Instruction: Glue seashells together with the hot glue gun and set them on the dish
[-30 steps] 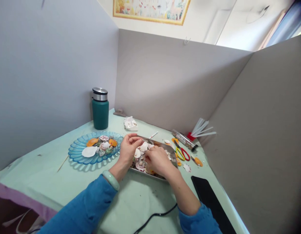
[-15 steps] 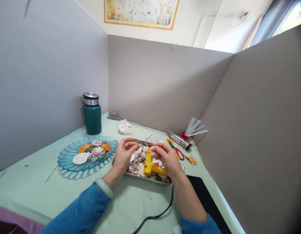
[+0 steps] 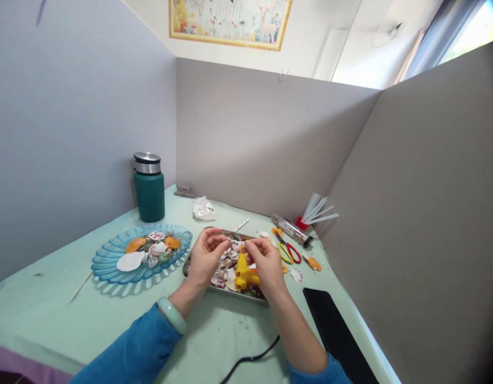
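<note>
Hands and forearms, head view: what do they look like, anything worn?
Both hands are bare, without gloves. The left hand has a smooth, rounded, pale green bangle at the wrist, next to the end of a plain blue sleeve. The right hand shows no bangle; its matching blue right sleeve ends farther up the forearm.

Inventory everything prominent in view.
Table cover: one, green, beneath
Scalloped plate: one, translucent blue, left
Lidded bottle: one, green, behind plate
Metal tray: one, silver, centre
Seashells: many, multicoloured, plate, tray, cover
Glue gun: one, yellow, over tray
Scissors: one, yellow-red, right
Thin sticks: several, whitish, far right
Cylindrical tube: one, clear, beside sticks
Flat slab: one, black, near right
Panels: three, grey, around
Framed picture: one, yellow-edged, wall
Left hand and right hand: two, blue-sleeved, over tray
</note>
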Tool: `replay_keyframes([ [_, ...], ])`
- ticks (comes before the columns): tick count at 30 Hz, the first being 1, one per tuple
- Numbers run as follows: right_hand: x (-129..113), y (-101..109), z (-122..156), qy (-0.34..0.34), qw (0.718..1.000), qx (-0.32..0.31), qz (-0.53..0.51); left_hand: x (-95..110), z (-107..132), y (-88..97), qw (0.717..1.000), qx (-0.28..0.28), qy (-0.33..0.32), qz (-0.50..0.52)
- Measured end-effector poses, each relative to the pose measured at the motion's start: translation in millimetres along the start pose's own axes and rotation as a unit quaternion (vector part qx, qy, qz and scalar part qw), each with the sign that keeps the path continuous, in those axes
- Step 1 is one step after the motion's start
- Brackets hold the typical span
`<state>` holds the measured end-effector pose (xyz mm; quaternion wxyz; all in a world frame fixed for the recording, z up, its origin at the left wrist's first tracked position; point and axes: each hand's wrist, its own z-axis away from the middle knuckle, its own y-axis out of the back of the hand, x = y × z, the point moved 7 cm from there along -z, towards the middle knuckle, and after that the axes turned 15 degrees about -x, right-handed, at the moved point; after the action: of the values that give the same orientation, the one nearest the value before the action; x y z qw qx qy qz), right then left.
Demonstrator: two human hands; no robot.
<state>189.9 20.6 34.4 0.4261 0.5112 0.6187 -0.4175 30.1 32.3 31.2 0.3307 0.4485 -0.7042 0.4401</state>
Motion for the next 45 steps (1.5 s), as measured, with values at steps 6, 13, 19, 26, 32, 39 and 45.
replay_keyframes([
  [6,-2.0,-3.7,1.6,0.024,0.999,0.010,0.041,-6.4,2.4,-5.3,0.999,-0.027,-0.015,-0.024],
  [13,-5.7,-3.9,4.9,0.046,0.989,0.031,0.140,-5.2,5.4,-7.8,1.000,-0.019,-0.004,-0.011],
  [19,-7.0,-4.6,7.6,0.036,0.985,0.044,0.162,-7.0,5.1,-6.0,1.000,-0.010,0.002,-0.008],
  [26,-2.7,-3.6,8.1,0.022,0.982,0.057,0.177,-7.8,4.9,-5.5,1.000,-0.004,0.008,-0.005],
  [32,0.6,-2.8,6.7,0.018,0.982,0.052,0.183,-10.4,4.8,-4.7,1.000,-0.007,0.010,-0.008],
  [39,-8.8,-10.5,8.4,0.036,0.969,0.001,0.245,-13.4,3.1,-2.6,1.000,-0.012,0.005,-0.016],
  [45,-18.5,-16.3,10.1,0.071,0.950,-0.044,0.301,-13.8,3.6,-1.5,1.000,-0.010,-0.001,-0.017],
])
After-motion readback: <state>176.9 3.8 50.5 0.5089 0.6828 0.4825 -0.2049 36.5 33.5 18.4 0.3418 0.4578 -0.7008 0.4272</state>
